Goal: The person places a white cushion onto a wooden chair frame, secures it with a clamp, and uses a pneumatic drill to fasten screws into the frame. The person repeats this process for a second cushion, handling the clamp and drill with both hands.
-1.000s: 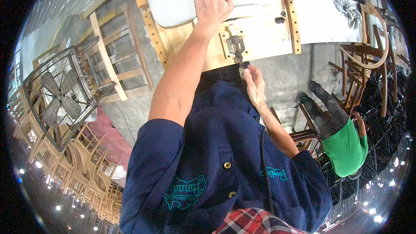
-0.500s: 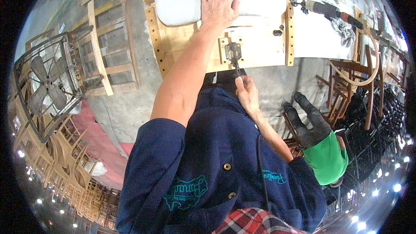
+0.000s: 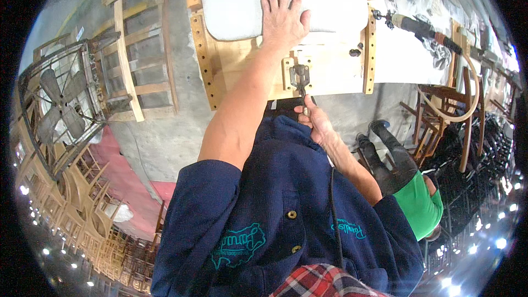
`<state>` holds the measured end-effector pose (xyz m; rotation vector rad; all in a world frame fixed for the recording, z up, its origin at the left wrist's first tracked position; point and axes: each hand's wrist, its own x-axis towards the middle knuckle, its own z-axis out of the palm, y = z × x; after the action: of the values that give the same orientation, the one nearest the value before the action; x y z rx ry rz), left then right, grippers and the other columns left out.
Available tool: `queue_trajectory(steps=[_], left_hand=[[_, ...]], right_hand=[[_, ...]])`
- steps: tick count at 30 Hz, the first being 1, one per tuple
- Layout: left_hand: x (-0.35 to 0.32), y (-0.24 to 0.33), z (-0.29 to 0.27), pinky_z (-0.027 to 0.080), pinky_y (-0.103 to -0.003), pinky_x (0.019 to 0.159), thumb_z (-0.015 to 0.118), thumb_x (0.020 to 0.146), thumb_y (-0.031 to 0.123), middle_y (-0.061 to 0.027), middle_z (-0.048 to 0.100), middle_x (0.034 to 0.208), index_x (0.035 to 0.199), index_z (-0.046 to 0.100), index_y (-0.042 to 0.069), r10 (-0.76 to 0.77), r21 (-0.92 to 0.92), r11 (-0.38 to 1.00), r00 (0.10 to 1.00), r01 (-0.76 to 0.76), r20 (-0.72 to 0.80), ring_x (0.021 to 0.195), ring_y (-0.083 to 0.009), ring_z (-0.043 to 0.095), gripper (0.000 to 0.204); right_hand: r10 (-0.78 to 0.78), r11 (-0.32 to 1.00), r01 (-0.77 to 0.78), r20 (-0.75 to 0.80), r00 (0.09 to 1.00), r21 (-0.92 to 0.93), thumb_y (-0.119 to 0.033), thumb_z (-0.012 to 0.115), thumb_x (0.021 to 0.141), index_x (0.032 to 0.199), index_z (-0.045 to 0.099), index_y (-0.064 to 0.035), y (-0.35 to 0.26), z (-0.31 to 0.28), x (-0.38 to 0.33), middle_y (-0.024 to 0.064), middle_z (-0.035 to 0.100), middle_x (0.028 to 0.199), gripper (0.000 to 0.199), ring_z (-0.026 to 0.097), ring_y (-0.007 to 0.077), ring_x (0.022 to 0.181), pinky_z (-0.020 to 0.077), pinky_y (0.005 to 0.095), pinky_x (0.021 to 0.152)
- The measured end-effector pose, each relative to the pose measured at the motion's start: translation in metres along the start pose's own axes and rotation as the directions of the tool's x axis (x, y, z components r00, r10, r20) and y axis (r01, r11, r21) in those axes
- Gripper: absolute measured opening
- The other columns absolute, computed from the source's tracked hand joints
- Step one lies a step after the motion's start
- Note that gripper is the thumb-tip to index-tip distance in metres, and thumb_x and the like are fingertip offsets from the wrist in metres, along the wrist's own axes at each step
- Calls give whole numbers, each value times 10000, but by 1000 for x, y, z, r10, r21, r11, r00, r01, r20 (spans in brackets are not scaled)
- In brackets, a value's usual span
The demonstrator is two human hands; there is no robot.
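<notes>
My left hand (image 3: 284, 20) lies flat, fingers spread, on a pale padded panel (image 3: 236, 5) with rounded corners. The panel sits on a light wooden board (image 3: 236, 58) with wooden strips along its sides. At the board's near edge a metal toggle clamp (image 3: 300, 75) is fixed on a small wooden block, its handle pointing toward me. My right hand (image 3: 316, 119) is closed around that handle, just beyond the board's edge. The far part of the panel runs out of the picture.
Right of the board lie small black knobs (image 3: 356, 50) and a dark hand tool with a hose (image 3: 415, 26). A person in a green shirt (image 3: 415, 201) is at the right, near wooden chairs (image 3: 440, 115). Left are a wooden pallet (image 3: 137, 55) and a large fan (image 3: 58, 104).
The board and panel sit slightly lower in the picture. My right fingers are wrapped further round the clamp handle. My left hand stays flat on the panel.
</notes>
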<state>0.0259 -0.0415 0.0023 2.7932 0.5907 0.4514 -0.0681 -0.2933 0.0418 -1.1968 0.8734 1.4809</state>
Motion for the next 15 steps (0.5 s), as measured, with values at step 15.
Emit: queue_trajectory(steps=[15], left_hand=[[-2, 2, -10, 158, -580, 1225, 507, 1006, 422, -217, 326, 1606, 1517, 482, 124, -50, -29, 998, 996, 52, 80, 1503, -425, 220, 592]], right_hand=[[-101, 951, 37, -196, 975, -308, -657, 402, 1044, 1022, 619, -23, -4, 17, -4, -28, 437, 609, 670, 360, 81, 510, 312, 271, 460]])
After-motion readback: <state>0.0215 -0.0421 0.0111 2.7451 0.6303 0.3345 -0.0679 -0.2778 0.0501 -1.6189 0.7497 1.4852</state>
